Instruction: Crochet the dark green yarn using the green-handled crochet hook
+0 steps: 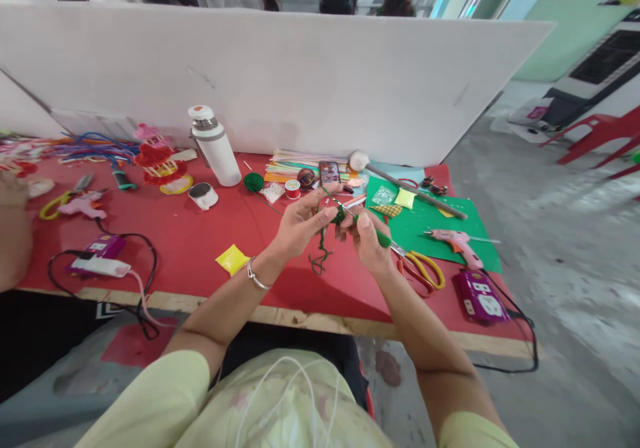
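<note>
My right hand [373, 243] is closed around the green handle of a crochet hook [383, 237], whose thin metal shaft points up and left. Between both hands is a small piece of dark green crochet work [340, 215], pinched by my left hand [305, 225]. A loose tail of green yarn [323, 248] dangles below it and curls at its end. From the left hand a strand runs back to a ball of green yarn [254, 182] on the red table. My fingers partly hide the crochet piece.
On the red table [190, 261] stand a white thermos [216, 147] and a cup [203, 196]. Scissors [425, 268], a pink glue gun [460, 245] and a purple power strip [481, 296] lie to the right. A white partition [300, 75] rises behind. Another person's arm [14, 235] is at far left.
</note>
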### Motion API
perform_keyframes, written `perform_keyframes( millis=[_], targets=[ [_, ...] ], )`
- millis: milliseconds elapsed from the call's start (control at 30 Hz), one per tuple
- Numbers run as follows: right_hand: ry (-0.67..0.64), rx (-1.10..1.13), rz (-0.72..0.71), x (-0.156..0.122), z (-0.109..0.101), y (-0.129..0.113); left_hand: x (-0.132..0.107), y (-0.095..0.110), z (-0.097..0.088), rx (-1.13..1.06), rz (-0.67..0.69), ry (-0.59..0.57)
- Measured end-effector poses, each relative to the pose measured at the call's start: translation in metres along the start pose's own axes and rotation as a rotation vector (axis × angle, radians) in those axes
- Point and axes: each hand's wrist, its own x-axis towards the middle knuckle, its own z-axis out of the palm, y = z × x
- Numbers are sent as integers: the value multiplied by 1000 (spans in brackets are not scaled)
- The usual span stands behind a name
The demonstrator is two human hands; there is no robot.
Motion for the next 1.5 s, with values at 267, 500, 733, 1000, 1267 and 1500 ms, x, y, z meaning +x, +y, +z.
perform_keyframes(
  millis=[267, 500, 733, 1000, 1267, 1500],
  targets=[
    [-11, -225, -104, -1, 0, -2, 7, -1, 6, -234, -176, 103],
    [-97, -426, -313, 4, -8, 8, 8, 2, 4, -279, -227, 96],
    [-322, -567, -458, 19, -33, 9, 9, 12, -4, -128, -142, 154],
    [-502, -705, -555, 15, -44, -5, 9, 15, -20, -144, -355, -83],
    [-579, -872, -641, 15, -44, -19, 12, 23, -33, -65, -402, -171],
    [-551, -911, -666, 11, -41, -19, 14, 23, -41, -1, -431, -224]
  ],
)
